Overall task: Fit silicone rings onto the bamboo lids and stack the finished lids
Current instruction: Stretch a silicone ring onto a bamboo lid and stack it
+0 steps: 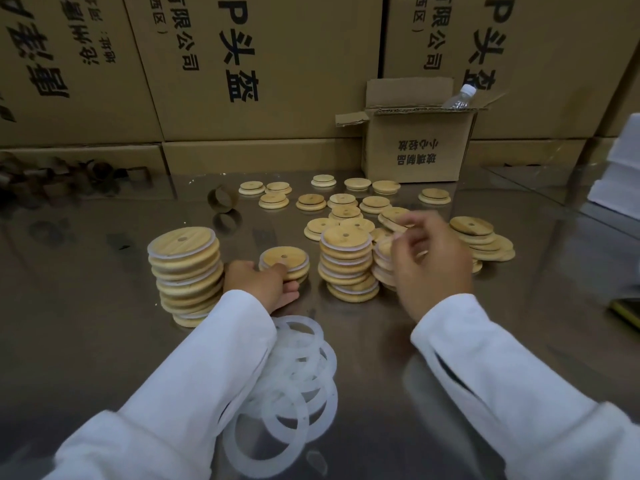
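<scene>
Lids in a short pile (284,260), rings already fitted, sat on the table (104,341), and the left hand (263,284) curled its fingers round the pile's near edge, probably steadying it as the base of a new stack. The right hand (431,268) hung blurred over the bare lids (346,204), fingers half curled; whether it pinched one could not be told. Rings (298,375) lay heaped close in, partly under the left sleeve, handy for the next fit. A tall stack (185,271) stood just beside the left hand and a mid stack (346,265) stood between the hands, both leaning and easy to knock. Farther back were a tube (223,199) and a carton (415,147) holding a bottle (460,97).
</scene>
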Demonstrator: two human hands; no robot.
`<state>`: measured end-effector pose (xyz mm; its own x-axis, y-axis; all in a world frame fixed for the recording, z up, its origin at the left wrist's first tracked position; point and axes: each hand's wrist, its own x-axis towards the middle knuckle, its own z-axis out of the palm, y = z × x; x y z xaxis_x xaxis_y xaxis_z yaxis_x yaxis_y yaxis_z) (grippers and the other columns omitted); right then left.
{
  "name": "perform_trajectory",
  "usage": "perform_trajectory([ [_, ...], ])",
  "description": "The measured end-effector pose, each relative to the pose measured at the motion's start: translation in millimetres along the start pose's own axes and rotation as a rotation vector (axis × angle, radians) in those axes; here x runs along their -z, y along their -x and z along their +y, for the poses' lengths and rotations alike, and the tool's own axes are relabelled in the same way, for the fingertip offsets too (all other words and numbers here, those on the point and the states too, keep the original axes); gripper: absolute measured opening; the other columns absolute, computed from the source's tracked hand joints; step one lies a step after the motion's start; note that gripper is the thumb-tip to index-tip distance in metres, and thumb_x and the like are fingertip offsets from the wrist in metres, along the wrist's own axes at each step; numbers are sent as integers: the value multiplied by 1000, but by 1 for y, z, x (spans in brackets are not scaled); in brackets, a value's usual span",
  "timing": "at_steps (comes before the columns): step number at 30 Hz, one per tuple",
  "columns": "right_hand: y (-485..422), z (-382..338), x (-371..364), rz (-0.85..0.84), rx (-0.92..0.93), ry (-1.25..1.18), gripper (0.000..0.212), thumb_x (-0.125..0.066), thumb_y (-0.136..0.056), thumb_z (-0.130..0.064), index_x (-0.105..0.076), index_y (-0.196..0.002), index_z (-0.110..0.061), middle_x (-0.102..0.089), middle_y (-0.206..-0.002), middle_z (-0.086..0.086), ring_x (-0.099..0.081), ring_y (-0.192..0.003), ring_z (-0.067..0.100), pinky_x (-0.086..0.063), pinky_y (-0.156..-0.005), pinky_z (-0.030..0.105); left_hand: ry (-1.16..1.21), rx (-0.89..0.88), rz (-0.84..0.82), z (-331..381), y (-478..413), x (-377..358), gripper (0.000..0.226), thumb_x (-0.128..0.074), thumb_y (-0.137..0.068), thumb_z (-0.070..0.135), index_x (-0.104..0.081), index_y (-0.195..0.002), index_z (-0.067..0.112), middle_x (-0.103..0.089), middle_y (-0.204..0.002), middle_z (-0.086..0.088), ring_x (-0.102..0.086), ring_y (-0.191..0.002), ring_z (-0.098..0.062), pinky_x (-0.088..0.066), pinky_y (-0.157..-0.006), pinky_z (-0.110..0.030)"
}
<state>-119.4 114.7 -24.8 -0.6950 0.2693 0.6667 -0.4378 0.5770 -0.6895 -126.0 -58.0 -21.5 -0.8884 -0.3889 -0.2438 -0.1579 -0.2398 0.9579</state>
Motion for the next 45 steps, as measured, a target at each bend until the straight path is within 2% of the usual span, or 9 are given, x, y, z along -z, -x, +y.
perform_trajectory([
  [4,-26,32,24,159,-22,267,28,-54,-83,-9,-60,-110,-13,-55,-111,12,-48,-105,31,-33,-84,29,-62,-25,14,-5,-3,0,66,-58,-88,4,-19,-142,2,-52,-68,-17,-56,-57,-24,-49,-59,-38],
  [10,-42,66,39,-85,-352,608,43,-49,-91,-32,-44,-134,-32,-30,-149,9,-20,-138,33,-20,-110,55,-205,-78,47,-8,-7,2,54,-60,-89,17,-30,-133,8,-56,-62,-15,-53,-30,-15,-52,-42,-29],
  [14,-45,73,37,-97,-351,630,32,-53,-87,-40,-58,-116,-28,-55,-128,9,-40,-126,34,-27,-106,57,-204,-151,66,-6,-1,3,25,-55,-91,19,-34,-105,17,-55,-55,-12,-49,-25,-11,-45,-33,-21],
  [23,-43,61,38,60,-275,610,33,-63,-81,-40,-60,-106,-18,-56,-115,13,-48,-110,35,-35,-96,47,-173,-398,-30,-2,20,4,19,-53,-91,11,-42,-105,18,-53,-63,-7,-49,-32,-6,-47,-37,-25],
  [28,-26,15,28,150,191,225,42,-73,-74,-27,-58,-107,-6,-54,-103,5,-51,-101,28,-39,-86,34,-99,-372,-206,6,29,5,5,-52,-92,18,-54,-90,15,-52,-55,-2,-51,-37,-10,-49,-38,-24],
  [31,-2,-16,14,-6,474,84,48,-66,-72,-36,-57,-107,-4,-48,-102,-3,-50,-94,16,-39,-83,24,-62,-246,-419,9,35,4,30,-53,-80,42,-61,-86,13,-56,-60,-4,-58,-47,-16,-52,-45,-28],
  [35,21,-30,0,-240,594,-41,52,-67,-69,-41,-51,-112,-15,-55,-104,-2,-51,-97,12,-43,-82,23,-113,-309,-569,6,35,10,43,-59,-58,51,-72,-75,14,-67,-70,-7,-64,-64,-18,-51,-53,-26],
  [40,28,-30,-1,-422,418,-123,63,-64,-65,-53,-34,-120,-43,-47,-108,-22,-51,-102,4,-45,-85,20,-184,-392,-523,6,23,21,26,-73,-60,41,-72,-71,18,-65,-67,-6,-61,-65,-19,-46,-62,-30],
  [45,39,-24,-12,-449,152,-34,29,-60,-74,-48,-37,-92,-48,-46,-92,-20,-47,-89,-1,-40,-71,13,-70,-369,-454,11,13,31,37,-68,-47,46,-73,-73,21,-68,-70,-5,-65,-69,-18,-50,-62,-32],
])
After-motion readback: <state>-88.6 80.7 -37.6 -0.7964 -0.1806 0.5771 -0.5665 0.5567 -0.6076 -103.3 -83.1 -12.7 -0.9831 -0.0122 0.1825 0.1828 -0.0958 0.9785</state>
